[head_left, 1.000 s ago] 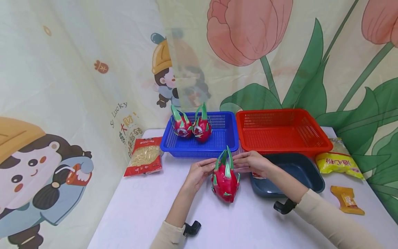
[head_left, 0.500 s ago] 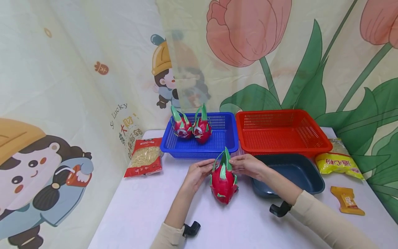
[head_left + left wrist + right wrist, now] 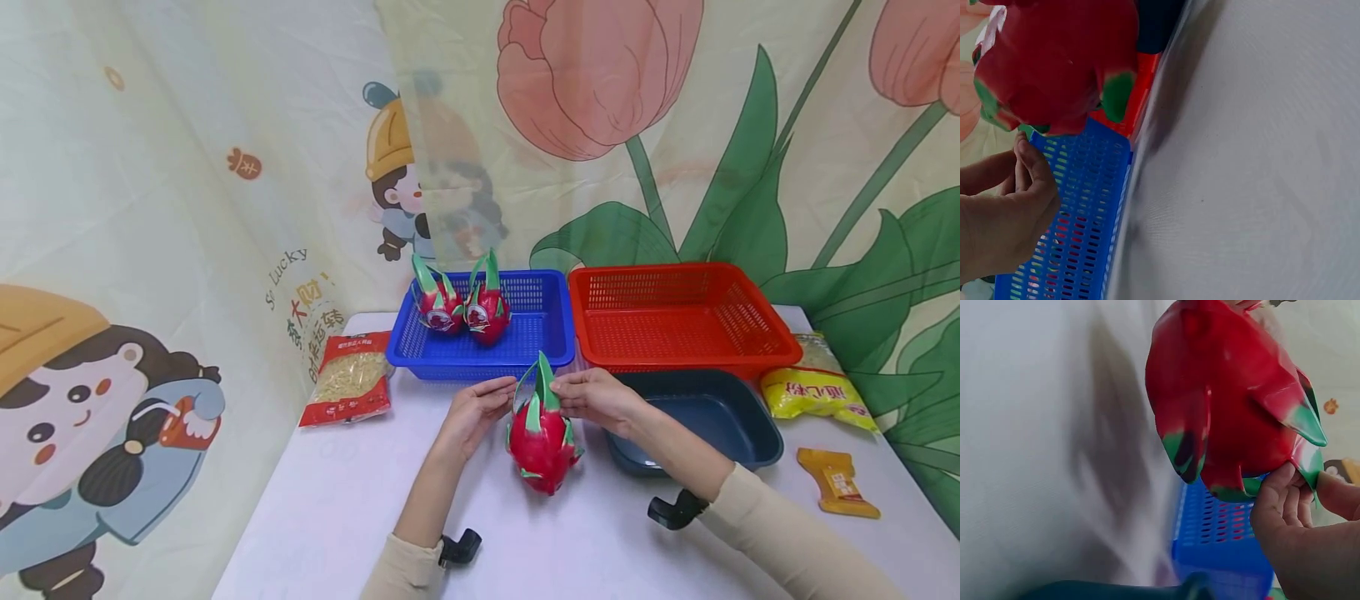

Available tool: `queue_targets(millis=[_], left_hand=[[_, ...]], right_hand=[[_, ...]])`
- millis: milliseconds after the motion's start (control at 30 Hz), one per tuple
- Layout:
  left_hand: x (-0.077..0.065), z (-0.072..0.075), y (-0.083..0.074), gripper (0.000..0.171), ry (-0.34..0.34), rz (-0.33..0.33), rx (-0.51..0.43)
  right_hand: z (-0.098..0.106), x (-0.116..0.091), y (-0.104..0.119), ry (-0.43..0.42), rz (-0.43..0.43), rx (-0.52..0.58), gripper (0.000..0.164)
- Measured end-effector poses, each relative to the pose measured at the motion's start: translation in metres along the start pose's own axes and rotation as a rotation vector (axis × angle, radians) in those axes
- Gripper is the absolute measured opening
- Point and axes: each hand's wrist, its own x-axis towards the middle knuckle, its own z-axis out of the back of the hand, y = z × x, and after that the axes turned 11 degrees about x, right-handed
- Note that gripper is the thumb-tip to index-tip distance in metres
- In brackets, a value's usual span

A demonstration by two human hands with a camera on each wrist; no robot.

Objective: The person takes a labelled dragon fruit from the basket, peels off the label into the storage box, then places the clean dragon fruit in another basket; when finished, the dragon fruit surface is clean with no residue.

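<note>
A red dragon fruit [image 3: 543,446] with green leaf tips hangs over the white table in the head view, between both hands. My right hand [image 3: 603,398] pinches a green leaf at its top, thumb against fingers, plain in the right wrist view. On the other side, my left hand [image 3: 472,414] has thumb and fingertips together at a thin green leaf tip [image 3: 1025,130]; the fruit's body partly covers this contact in the left wrist view. Two more dragon fruits [image 3: 487,315] with round stickers sit in the left part of the blue basket [image 3: 480,372].
A red basket [image 3: 678,358] stands right of the blue one. In front of it is a dark blue basin [image 3: 697,467]. A red-ended bag [image 3: 347,375] lies at left; a yellow bag [image 3: 813,393] and a small orange packet [image 3: 836,482] lie at right.
The dragon fruit between the hands has turned a little, so its leaves show differently. My right hand has moved slightly left and now pinches a leaf. My left hand has hardly moved.
</note>
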Motion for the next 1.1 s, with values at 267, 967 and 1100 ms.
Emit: queue_targets(millis=[267, 967, 1100], left_hand=[[0.001, 0.004, -0.008, 0.037, 0.025, 0.056, -0.046], [0.01, -0.025, -0.022, 0.044, 0.138, 0.088, -0.148], [0.012, -0.033, -0.02, 0.042, 0.142, 0.093, -0.151]], right_hand=[[-0.001, -0.014, 0.024, -0.048, 0.033, -0.014, 0.039], [0.057, -0.024, 0.11, -0.134, 0.155, 0.12, 0.013], [0.069, -0.021, 0.123, -0.165, 0.145, 0.15, 0.015]])
